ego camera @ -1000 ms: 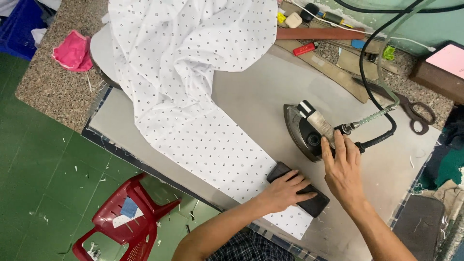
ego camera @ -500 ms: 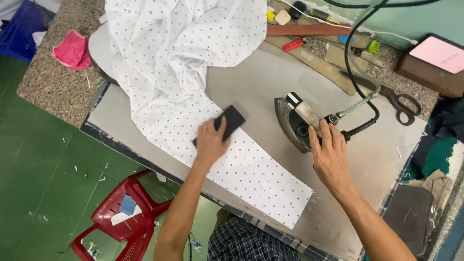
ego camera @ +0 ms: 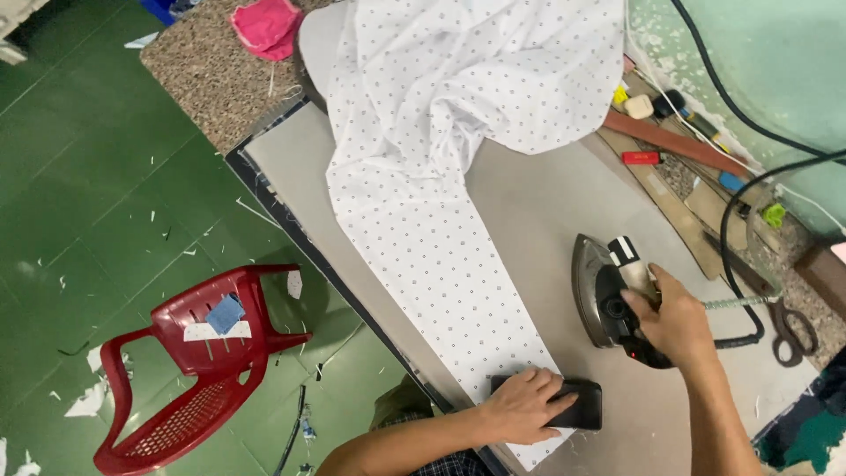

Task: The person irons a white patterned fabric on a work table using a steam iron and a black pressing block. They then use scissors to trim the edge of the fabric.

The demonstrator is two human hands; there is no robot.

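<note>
A white dotted cloth (ego camera: pixel 441 203) lies in a long strip across the grey ironing board (ego camera: pixel 546 203), bunched up at the far end. My left hand (ego camera: pixel 524 407) presses a flat black block (ego camera: pixel 582 412) onto the near end of the strip. My right hand (ego camera: pixel 677 319) grips the handle of a dark steam iron (ego camera: pixel 604 291), which rests on the board to the right of the cloth, apart from it.
A red plastic chair (ego camera: pixel 198 361) stands on the green floor at the left. Black scissors (ego camera: pixel 789 330), wooden rulers (ego camera: pixel 670 141), chalk pieces and a black cord (ego camera: pixel 731 220) lie along the right. A pink cloth (ego camera: pixel 264 25) sits on the speckled counter.
My left hand slid the black block back down the strip to its near end. The view shifted, and my right hand stayed on the iron.
</note>
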